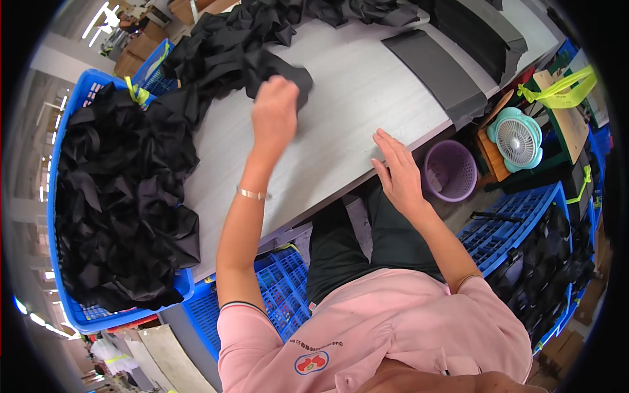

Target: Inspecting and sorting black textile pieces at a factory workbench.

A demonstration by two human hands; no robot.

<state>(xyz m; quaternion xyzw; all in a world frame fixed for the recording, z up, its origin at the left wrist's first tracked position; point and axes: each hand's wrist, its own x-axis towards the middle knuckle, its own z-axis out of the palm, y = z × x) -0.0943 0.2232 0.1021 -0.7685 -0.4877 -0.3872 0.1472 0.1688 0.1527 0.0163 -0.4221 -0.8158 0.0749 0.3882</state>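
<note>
My left hand is closed on the edge of a black fabric piece above the grey-white table. Some motion blur softens the hand and the cloth. That piece lies against a long heap of crumpled black fabric pieces stretching along the table's far left side. Over the near edge of the table, my right hand has its fingers stretched out and holds nothing. To the left, a big blue plastic basket is piled high with more black fabric pieces.
Flat black sheets lie at the table's far right. Below the right edge stand a purple wastebasket and a turquoise fan. Blue crates flank my right side, and another blue crate sits by my legs.
</note>
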